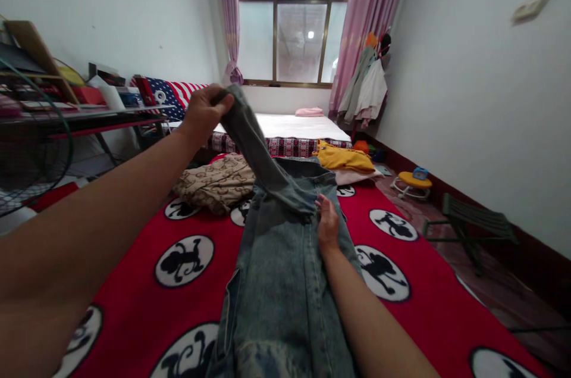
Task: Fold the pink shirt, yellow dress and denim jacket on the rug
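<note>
A faded blue denim jacket lies spread on the red bed cover, its collar end away from me. My left hand is closed on the end of one sleeve, holding it raised up and to the left. At the jacket's upper right, by the sleeve's shoulder end, my right hand has its fingers curled against the denim and appears to grip it. Part of its fingertips is hidden.
The red cover has monkey prints. Beyond the jacket lie a patterned tan garment and yellow clothing. A cluttered desk stands left; a folding stool and small yellow stool stand right.
</note>
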A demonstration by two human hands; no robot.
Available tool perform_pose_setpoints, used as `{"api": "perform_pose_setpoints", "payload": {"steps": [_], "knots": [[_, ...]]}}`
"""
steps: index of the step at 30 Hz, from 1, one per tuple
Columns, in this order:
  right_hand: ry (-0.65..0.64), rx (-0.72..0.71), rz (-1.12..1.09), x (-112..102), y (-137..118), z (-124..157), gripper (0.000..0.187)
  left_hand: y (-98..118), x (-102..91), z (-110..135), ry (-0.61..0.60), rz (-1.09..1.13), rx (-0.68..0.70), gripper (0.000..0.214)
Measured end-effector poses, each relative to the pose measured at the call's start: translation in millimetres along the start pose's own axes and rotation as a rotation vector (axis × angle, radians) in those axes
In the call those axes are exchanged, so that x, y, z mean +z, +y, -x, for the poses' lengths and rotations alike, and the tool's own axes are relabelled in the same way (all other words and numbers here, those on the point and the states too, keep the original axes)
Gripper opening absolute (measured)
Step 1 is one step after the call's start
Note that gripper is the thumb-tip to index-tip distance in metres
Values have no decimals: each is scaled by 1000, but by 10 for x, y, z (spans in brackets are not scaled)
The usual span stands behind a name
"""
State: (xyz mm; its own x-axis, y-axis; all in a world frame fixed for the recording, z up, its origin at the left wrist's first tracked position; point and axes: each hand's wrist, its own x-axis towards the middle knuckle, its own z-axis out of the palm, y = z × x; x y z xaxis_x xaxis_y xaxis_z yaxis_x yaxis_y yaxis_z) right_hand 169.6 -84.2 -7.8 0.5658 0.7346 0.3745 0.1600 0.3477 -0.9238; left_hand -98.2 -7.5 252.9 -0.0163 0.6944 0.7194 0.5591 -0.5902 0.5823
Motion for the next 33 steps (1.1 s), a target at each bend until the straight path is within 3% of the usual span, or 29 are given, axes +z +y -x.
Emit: {"api": "perform_pose_setpoints", "payload": {"steps": [1, 3, 5, 6, 8, 10, 15, 17, 20, 23, 27, 30, 33], "knots": [[48, 71, -105, -27, -6, -18, 73, 216, -2, 122, -88, 51, 61, 26], [101, 217, -312, -89, -23, -53, 69, 589, -20, 487, -551, 251, 353, 23], [98, 312, -456, -152, -48, -80, 66, 815, -34, 948, -1052, 376, 537, 22], [85, 336, -497, -179, -63, -87, 65, 861, -27, 1179, -1249, 453, 536, 16], [45, 364, -531, -217, -99, -91, 66, 831, 35, 1579, -1465, 514, 388, 14], [0, 394, -528, -230, -134, -84, 67, 694, 165, 1850, -1432, 510, 276, 19], [-16, 397, -451, -199, -150, -70, 61, 269, 656, 2078, -899, 345, 273, 24], [10, 371, -381, -181, -120, -74, 54, 129, 848, 2145, -810, 259, 245, 33], [-2, 292, -179, -160, -66, -78, 45, -32, 1062, 2325, -833, 188, 181, 39], [-64, 193, -47, -147, -46, -69, 47, -100, 1139, 2517, -829, 146, 165, 46], [-145, 95, -56, -142, -118, -30, 51, -20, 1026, 2602, -830, 187, 235, 33], [-149, -22, -27, -149, -205, 7, 38, 88, 870, 2588, -956, 195, 369, 24], [-129, -41, -10, -157, -258, 28, 31, 155, 725, 2576, -1141, 193, 373, 40]]}}
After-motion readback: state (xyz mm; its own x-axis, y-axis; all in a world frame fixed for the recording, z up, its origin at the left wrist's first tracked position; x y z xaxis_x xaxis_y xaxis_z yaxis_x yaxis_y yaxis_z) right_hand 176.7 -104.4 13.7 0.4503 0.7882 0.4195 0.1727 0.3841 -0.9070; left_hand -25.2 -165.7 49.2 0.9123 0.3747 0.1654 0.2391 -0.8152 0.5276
